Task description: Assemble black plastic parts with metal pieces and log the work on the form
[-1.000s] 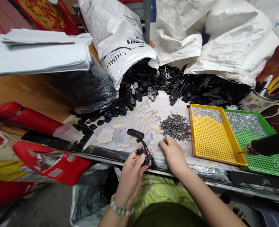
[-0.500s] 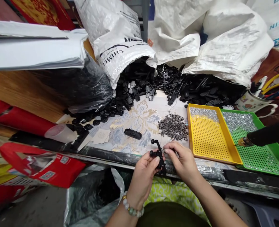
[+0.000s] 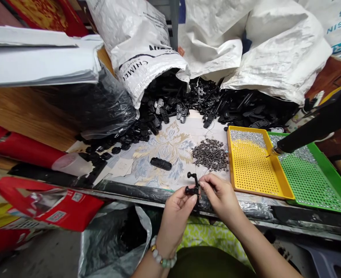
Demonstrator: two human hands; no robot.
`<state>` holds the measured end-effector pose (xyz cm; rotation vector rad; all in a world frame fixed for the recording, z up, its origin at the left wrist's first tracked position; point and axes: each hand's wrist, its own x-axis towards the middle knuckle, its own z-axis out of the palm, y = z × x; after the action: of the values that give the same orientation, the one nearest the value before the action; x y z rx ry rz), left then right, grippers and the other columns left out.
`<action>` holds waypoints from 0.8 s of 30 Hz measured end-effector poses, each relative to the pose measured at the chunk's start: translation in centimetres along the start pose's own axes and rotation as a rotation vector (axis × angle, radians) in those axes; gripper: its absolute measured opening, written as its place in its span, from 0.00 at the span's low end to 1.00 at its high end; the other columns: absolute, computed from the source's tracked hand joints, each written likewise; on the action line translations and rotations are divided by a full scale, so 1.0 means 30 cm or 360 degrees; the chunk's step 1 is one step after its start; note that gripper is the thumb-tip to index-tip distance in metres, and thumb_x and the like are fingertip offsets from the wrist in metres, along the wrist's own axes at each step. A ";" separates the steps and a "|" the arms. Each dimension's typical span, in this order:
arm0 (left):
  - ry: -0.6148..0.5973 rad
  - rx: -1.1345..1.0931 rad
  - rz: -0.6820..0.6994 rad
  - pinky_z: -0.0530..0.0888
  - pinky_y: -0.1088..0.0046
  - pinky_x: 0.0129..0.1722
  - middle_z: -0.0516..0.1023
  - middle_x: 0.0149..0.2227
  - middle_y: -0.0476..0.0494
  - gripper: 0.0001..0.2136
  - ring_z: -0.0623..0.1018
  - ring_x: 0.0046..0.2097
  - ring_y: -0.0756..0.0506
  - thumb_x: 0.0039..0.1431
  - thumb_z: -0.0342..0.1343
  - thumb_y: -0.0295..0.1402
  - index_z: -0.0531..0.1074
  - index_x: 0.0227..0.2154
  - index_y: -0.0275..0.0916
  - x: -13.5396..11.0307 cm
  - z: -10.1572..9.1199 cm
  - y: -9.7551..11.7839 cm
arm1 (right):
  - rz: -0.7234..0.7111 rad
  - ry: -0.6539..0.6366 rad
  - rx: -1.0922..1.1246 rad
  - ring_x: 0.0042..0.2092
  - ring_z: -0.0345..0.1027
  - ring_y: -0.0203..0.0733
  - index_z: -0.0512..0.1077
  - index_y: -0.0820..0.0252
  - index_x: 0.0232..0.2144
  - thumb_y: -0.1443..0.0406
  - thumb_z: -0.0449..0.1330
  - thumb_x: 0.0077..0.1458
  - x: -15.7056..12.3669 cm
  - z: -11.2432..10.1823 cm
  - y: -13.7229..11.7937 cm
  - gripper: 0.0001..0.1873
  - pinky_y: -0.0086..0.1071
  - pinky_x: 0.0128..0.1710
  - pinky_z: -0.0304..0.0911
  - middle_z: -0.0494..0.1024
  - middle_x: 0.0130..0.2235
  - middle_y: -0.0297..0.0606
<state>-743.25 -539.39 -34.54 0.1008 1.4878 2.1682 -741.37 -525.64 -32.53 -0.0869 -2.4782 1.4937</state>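
My left hand (image 3: 179, 211) is closed around a black plastic part with rounded knobs (image 3: 192, 190), held above the table's front edge. Thumb and index finger of my right hand (image 3: 220, 195) are pinched against the part's right side; whatever may be between them is hidden. Beyond my hands lies a flat, oblong black plastic piece (image 3: 161, 163). A heap of small dark metal pieces (image 3: 210, 155) sits a little farther back, left of the yellow tray.
Perforated yellow (image 3: 250, 175) and green trays (image 3: 321, 183) hold small silver pieces. A black power screwdriver (image 3: 306, 133) hangs over them. White sacks (image 3: 151, 63) spill black plastic parts at the back. A red bottle (image 3: 22, 144) lies left; an open grey bag (image 3: 101, 239) sits below the edge.
The black part has turned in my left hand, its knobs now pointing more to the left. The hanging screwdriver has swung left, from above the green tray to the yellow tray's edge.
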 end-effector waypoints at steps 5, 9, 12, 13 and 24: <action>-0.0039 -0.0090 -0.0024 0.68 0.70 0.47 0.77 0.41 0.44 0.11 0.73 0.44 0.46 0.55 0.55 0.28 0.72 0.42 0.38 -0.005 0.005 -0.007 | 0.0166 0.0082 0.0184 0.27 0.63 0.33 0.67 0.59 0.29 0.65 0.52 0.58 -0.031 0.047 0.020 0.07 0.26 0.29 0.58 0.68 0.24 0.30; -0.0050 -0.0055 -0.0036 0.67 0.70 0.48 0.77 0.40 0.44 0.10 0.73 0.45 0.46 0.55 0.56 0.29 0.72 0.41 0.37 -0.001 -0.006 -0.002 | 0.0105 0.0084 0.0221 0.30 0.65 0.35 0.70 0.58 0.30 0.65 0.53 0.57 -0.033 0.031 0.034 0.07 0.27 0.32 0.61 0.71 0.27 0.32; 0.0049 -0.0047 -0.0086 0.68 0.72 0.45 0.76 0.39 0.42 0.10 0.74 0.43 0.47 0.55 0.56 0.31 0.72 0.40 0.36 0.013 -0.022 0.011 | -0.0061 0.0269 0.0098 0.37 0.67 0.37 0.71 0.58 0.32 0.66 0.54 0.57 -0.005 -0.025 0.041 0.06 0.30 0.39 0.62 0.73 0.33 0.36; 0.0103 -0.0060 -0.0105 0.69 0.73 0.42 0.76 0.39 0.42 0.10 0.74 0.43 0.47 0.55 0.56 0.32 0.72 0.39 0.36 0.020 -0.026 0.015 | -0.0109 0.0364 0.0001 0.39 0.67 0.38 0.71 0.58 0.33 0.66 0.53 0.57 0.008 -0.042 0.044 0.06 0.31 0.41 0.62 0.73 0.35 0.37; 0.0258 -0.0274 -0.0128 0.72 0.74 0.39 0.75 0.41 0.41 0.13 0.74 0.44 0.47 0.56 0.55 0.33 0.67 0.44 0.38 0.044 -0.049 0.017 | 0.0033 0.0092 -0.1490 0.40 0.60 0.46 0.70 0.61 0.32 0.64 0.55 0.55 0.163 0.057 0.072 0.06 0.36 0.38 0.57 0.68 0.37 0.43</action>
<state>-745.08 -540.19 -34.95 -0.1952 1.3571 2.2726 -746.66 -525.22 -34.32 -0.3070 -2.8869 0.2163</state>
